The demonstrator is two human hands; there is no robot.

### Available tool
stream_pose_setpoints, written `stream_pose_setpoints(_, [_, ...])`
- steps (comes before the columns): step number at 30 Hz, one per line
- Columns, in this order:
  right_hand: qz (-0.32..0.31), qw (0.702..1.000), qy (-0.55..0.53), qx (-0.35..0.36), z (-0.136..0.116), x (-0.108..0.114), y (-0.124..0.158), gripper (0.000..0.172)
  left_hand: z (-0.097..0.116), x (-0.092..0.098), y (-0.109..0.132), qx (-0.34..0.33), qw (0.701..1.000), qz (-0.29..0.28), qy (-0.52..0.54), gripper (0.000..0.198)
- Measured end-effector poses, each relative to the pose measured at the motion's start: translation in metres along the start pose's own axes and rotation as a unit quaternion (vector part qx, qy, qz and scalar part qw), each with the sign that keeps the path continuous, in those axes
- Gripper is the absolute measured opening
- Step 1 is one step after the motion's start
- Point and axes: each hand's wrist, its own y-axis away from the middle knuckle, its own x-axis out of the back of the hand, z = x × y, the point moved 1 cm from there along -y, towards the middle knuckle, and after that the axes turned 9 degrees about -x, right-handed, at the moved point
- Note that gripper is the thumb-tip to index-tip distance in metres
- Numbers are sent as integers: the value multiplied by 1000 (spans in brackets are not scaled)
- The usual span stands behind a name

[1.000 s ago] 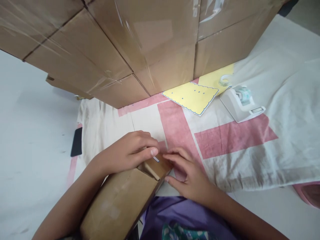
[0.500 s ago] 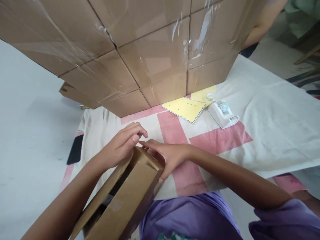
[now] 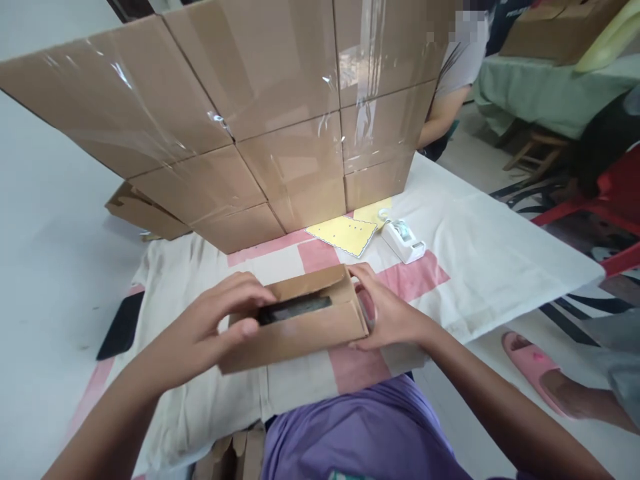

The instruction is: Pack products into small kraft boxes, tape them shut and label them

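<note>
A small brown cardboard box lies crosswise in front of me, over the near part of the cloth-covered table. A long gap in its upper side shows something dark inside that I cannot make out. My right hand wraps round the box's right end, fingers behind and thumb low in front. At the left end, my left hand grips the box, its fingertips and thumb by the gap. Beyond the box lie a yellow scalloped-edge sheet and a white tape dispenser.
A tall wall of taped cardboard cartons stands at the back of the table. A black phone-like slab lies at the left edge. Another person's arm shows behind the cartons; a foot in a pink slipper is at right.
The box has turned from slanting toward me to lying crosswise. My left hand has moved from its far end to its left end; my right hand holds the right end. The view has shifted.
</note>
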Motion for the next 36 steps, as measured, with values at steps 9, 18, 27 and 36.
stream_pose_setpoints(9, [-3, 1000, -9, 5, 2, 10, 10, 123, 18, -30, -37, 33, 999, 20, 8, 24])
stream_pose_setpoints(18, [48, 989, 87, 112, -33, 8, 3, 80, 13, -56, -33, 77, 988, 135, -11, 14])
stream_pose_setpoints(27, [100, 981, 128, 106, -15, -13, 4, 84, 16, -80, -27, 61, 962, 215, -158, 11])
stream_pose_setpoints(36, [111, 983, 94, 112, -7, -16, 3, 88, 34, -98, 2, 3, 923, 136, -359, 58])
